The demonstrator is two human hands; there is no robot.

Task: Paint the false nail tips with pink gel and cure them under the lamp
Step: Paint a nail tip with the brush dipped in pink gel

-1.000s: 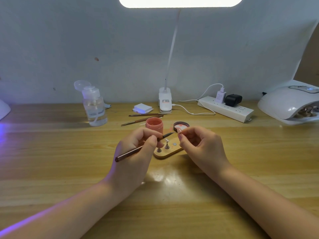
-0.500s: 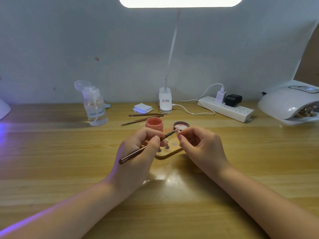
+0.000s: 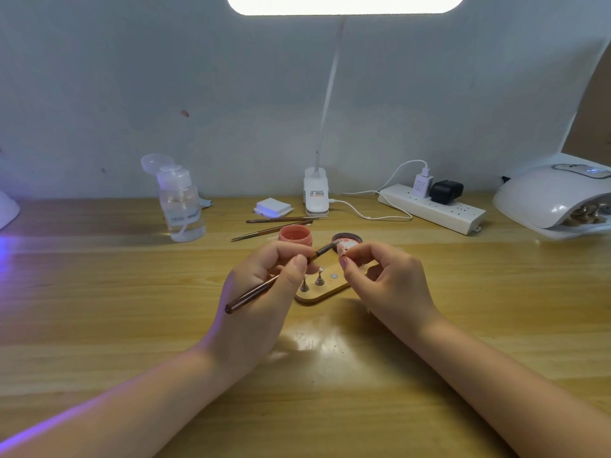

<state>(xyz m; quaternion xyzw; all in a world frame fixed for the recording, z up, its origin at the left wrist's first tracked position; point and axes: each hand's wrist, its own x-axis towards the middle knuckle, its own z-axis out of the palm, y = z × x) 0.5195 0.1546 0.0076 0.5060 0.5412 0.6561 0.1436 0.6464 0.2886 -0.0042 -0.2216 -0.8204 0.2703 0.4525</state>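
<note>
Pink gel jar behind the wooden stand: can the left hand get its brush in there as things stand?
Probably yes. The round pink gel jar stands open just beyond the left hand, nothing between them; the thin brown brush it grips now points at the nail tip pinched by the right hand.

- A pale grey-white wall [image 3: 165,77] fills the upper half of the view, plain apart from a few small dark marks.
- A wooden table [image 3: 99,309] with a light, glossy grain runs the full width and meets the wall at its far edge.
- A bright oblong lamp head [image 3: 345,3] glows at the top edge, carried on a thin white stalk that rises from a clip base [image 3: 316,195] at the back of the table.
- The lamp's light reflects as a soft patch on the tabletop.
- A violet glow tints the table's left side.
</note>
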